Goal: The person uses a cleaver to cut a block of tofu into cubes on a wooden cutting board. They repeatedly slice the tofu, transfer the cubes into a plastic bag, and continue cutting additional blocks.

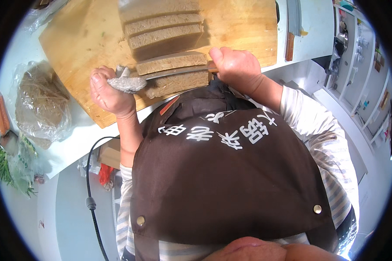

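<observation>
A long knife [183, 70] lies level between two slabs of brown, textured food that looks like pressed noodles. My right hand [238, 65] is closed on its wooden handle, at the right end. My left hand [112, 91] grips a grey knitted cloth or glove [127, 83], which covers the blade's far left end. One slab [173, 62] rests just beyond the blade, and another [179, 84] sits on the near side, by my apron. Several more slabs [168, 36] stand in a row farther back on the wooden cutting board [88, 65].
Left of the board lie a plastic bag [42, 101] of brown food, an orange packet [0, 114] and green leaves [5, 163]. At the right, a wooden-handled blade [290, 42] lies on the table. A black cable [89, 169] hangs beside my left arm. Shelves [362, 71] stand at the far right.
</observation>
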`<state>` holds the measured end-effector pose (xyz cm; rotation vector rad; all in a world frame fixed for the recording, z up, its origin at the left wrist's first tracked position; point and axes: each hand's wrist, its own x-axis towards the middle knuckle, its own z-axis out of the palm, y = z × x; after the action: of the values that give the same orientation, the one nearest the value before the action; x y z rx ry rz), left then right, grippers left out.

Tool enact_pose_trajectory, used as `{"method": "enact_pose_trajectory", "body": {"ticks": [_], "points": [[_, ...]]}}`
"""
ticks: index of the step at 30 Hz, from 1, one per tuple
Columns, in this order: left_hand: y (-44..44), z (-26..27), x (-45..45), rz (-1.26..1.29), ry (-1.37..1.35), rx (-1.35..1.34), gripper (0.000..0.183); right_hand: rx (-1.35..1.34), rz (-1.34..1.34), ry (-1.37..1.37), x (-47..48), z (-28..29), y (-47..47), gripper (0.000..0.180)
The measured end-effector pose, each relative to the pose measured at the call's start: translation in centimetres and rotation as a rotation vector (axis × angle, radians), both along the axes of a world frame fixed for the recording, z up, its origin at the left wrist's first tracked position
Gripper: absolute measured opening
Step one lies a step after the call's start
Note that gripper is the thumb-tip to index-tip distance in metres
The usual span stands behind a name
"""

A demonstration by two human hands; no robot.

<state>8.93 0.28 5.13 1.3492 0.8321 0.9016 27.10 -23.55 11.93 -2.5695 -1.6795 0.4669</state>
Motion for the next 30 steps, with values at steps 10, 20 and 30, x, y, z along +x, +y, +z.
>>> {"method": "enact_pose_trajectory", "body": {"ticks": [10, 20, 30], "points": [[-0.5, 1.6, 0.1, -0.074, 0.031, -0.019, 0.039, -0.037, -0.031, 0.057, 0.3, -1.0, -0.3, 0.018], [0.1, 0.3, 0.8, 0.008, 0.029, -0.017, 0.039, -0.01, -0.019, -0.077, 1.3, -1.6, 0.2, 0.017], [2.3, -0.9, 3.1, -0.044, 0.27, 0.503, 0.032, 0.141, -0.042, -0.028, 0.7, -2.3, -1.1, 0.023]]}}
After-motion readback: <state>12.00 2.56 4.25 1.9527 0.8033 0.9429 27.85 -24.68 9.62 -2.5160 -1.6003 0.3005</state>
